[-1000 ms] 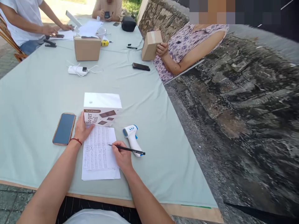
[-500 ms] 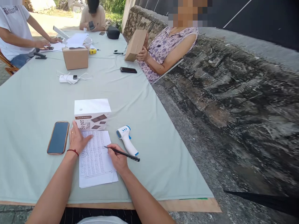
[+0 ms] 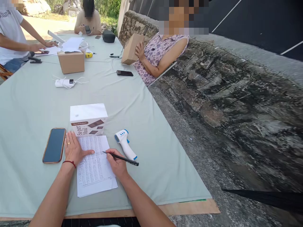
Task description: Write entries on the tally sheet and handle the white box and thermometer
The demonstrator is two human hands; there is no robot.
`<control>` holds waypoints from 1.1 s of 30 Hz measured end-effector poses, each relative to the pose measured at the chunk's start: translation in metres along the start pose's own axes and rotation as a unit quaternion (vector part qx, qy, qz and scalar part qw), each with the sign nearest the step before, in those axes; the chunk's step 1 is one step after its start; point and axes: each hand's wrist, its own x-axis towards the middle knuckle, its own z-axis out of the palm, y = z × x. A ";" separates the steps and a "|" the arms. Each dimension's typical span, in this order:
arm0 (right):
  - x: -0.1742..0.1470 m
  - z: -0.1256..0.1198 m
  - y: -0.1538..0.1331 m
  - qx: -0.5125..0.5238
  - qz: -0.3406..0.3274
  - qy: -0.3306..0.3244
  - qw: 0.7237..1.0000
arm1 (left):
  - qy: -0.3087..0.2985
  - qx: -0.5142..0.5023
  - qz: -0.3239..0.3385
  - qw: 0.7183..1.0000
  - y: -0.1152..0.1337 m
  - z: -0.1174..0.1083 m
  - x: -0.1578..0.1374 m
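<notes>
Head view shows our hands apart: the right hand (image 3: 117, 164) pinches a black pen (image 3: 126, 160), its tip at the written sheets (image 3: 94, 170); the left hand (image 3: 73, 150) lies spread at their left edge. Just beyond stands a white box (image 3: 88, 112). We have a phone (image 3: 54, 145) leftward, a thermometer (image 3: 126, 144) rightward. Farther off, a seated person (image 3: 159, 50) holds a cardboard box (image 3: 131, 49).

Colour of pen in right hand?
The pen is black; best seen in the head view.
</notes>
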 end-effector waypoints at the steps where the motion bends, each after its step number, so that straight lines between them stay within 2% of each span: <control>1: 0.000 0.000 0.000 0.000 0.000 0.000 1.000 | -0.008 0.014 -0.003 1.000 0.001 0.000 0.000; 4: 0.001 0.000 -0.001 -0.003 0.001 -0.002 1.000 | -0.022 0.048 -0.007 0.999 0.003 -0.001 -0.002; 11: 0.000 0.001 0.001 0.003 0.009 0.009 1.000 | -0.014 0.064 0.010 0.998 0.000 0.003 0.000; 16: -0.002 0.000 0.000 0.015 0.027 0.032 0.999 | -0.040 0.055 0.009 0.998 0.005 -0.003 0.000; 23: -0.003 -0.005 -0.001 -0.016 0.038 0.059 0.997 | -0.036 0.010 0.022 0.999 0.008 -0.001 0.000; 33: -0.005 -0.005 -0.006 -0.053 0.030 0.030 0.998 | -0.040 -0.020 0.025 0.999 0.014 0.000 -0.004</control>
